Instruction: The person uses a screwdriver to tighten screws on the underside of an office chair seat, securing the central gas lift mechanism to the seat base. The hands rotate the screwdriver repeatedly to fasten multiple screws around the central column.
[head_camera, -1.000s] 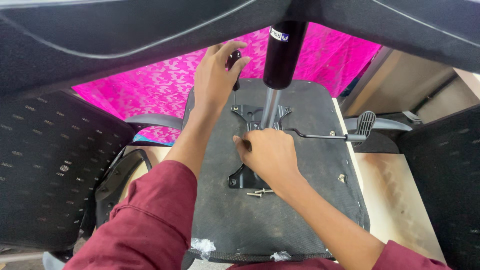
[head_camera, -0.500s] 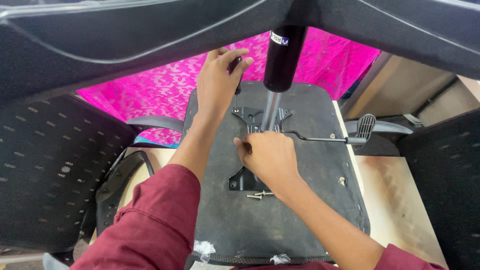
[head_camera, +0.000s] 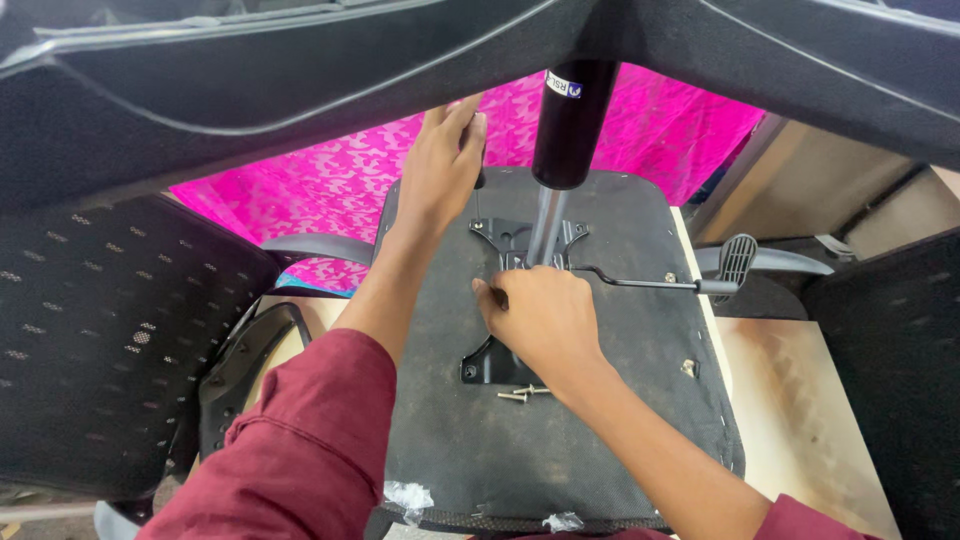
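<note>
Your left hand (head_camera: 440, 165) grasps one screwdriver (head_camera: 478, 180) at upper centre; your right hand (head_camera: 540, 320) presses one metal plate (head_camera: 520, 240) mid-frame, fingers curled on it. Two screws (head_camera: 520, 393) lie just below.

Soft, even daylight is filling the scene, and the pink cloth (head_camera: 330, 190) at the back is glowing brightest — almost oversaturated. The dark chair parts (head_camera: 250, 80) overhead are sitting in shade and losing detail. Shadows are staying faint and diffuse under the right hand (head_camera: 540, 325). The centre is holding sharp focus, while the wide lens is bending and stretching shapes toward the edges — nothing is glaring.
</note>
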